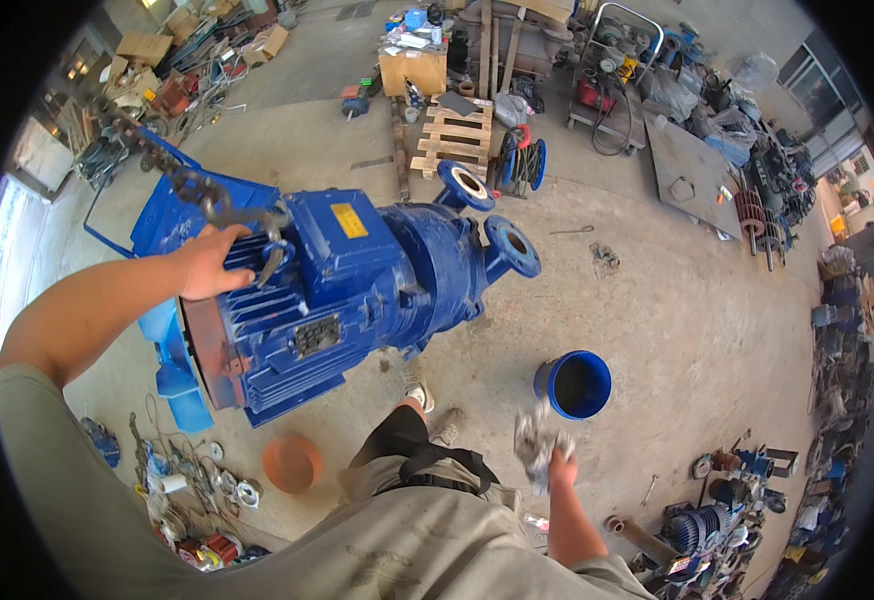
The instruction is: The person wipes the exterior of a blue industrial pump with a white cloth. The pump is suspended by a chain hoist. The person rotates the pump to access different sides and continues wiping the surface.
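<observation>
at the far left of the work, i see a dark chain (189, 183) running down to a hook (277, 252) on top of the big blue pump (365, 295). the pump lies on its side in front of me, left of centre, and it looks slung from that hook above the floor, though i can't see clearly whether anything else bears it.

my left hand (215, 262) lies over the upper left end of the motor half, just beside the hook, fingers partly spread and only lightly bent; i can't tell how hard it presses. i judge the whole thing very heavy and fully stiff, far too much to lift by hand, so the chain should carry it and my palm only steer it. the rusty end band (212, 350) gives a broad place to push; the thin ribs may bite the skin, and fingers near the hook could get pinched. i'd leave the box (342, 232) on top alone as a handle. on the right, the two pipe stubs would give good leverage for turning, but their smooth paint may be slick if oily.

further right, my right hand (562, 468) is closed around a crumpled grey rag (537, 438): light, soft, safe to bunch anywhere. the blue bucket (547, 374) stands on the floor just beyond it.
</observation>
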`<action>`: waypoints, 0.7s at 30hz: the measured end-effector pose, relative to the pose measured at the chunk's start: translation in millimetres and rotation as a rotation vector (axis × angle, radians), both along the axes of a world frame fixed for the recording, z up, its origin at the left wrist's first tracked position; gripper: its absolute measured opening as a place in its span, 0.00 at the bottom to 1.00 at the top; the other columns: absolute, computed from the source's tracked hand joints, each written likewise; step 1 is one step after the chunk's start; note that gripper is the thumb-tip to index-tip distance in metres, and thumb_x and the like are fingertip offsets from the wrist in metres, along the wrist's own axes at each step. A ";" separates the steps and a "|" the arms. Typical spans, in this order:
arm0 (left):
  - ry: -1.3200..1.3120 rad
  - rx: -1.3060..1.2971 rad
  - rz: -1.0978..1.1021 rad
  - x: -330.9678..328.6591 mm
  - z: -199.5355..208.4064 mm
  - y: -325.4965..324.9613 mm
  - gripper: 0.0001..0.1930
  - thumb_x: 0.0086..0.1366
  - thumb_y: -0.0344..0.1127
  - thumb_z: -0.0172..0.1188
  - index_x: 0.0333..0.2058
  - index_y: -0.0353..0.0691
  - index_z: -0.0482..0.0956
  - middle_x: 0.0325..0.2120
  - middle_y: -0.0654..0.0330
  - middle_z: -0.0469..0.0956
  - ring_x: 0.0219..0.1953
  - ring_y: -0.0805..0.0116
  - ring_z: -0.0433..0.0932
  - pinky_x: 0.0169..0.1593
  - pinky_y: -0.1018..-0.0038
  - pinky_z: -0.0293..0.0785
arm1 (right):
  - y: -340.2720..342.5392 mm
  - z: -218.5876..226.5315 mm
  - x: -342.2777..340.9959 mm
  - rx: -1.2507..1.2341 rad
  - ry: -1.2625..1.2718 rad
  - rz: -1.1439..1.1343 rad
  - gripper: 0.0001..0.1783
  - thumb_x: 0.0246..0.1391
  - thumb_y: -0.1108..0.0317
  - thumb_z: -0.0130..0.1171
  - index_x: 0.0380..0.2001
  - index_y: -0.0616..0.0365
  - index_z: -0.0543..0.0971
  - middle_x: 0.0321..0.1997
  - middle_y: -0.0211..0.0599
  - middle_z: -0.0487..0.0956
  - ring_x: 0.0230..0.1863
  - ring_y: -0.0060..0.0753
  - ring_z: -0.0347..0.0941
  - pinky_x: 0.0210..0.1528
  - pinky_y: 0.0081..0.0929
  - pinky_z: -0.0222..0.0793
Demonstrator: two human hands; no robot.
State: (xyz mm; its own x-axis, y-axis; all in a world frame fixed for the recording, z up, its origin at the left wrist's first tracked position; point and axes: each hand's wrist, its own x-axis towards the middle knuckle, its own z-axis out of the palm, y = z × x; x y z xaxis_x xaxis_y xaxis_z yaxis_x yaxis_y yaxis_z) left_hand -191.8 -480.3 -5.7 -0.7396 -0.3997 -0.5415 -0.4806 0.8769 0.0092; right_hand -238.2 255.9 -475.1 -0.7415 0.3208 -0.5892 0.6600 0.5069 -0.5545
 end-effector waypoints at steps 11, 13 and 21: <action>-0.074 0.035 0.176 -14.0 6.1 31.1 0.49 0.66 0.69 0.57 0.71 0.32 0.61 0.59 0.33 0.75 0.65 0.39 0.72 0.67 0.55 0.68 | 164.7 -11.9 239.2 0.393 -0.744 0.317 0.51 0.59 0.26 0.52 0.67 0.61 0.75 0.70 0.52 0.75 0.71 0.52 0.71 0.69 0.42 0.68; -0.063 0.068 0.208 -9.6 0.8 30.8 0.52 0.66 0.70 0.56 0.70 0.27 0.60 0.61 0.32 0.74 0.65 0.38 0.73 0.67 0.55 0.68 | 130.8 -17.1 225.0 0.398 -0.652 0.165 0.50 0.58 0.27 0.55 0.66 0.61 0.76 0.70 0.53 0.75 0.71 0.53 0.71 0.68 0.42 0.68; -0.017 0.688 0.568 8.6 -7.9 22.2 0.57 0.66 0.77 0.54 0.78 0.41 0.48 0.77 0.42 0.48 0.75 0.52 0.60 0.72 0.56 0.61 | 10.5 8.8 109.9 -0.115 -0.100 0.113 0.35 0.60 0.47 0.68 0.62 0.61 0.78 0.51 0.45 0.86 0.50 0.40 0.83 0.51 0.38 0.77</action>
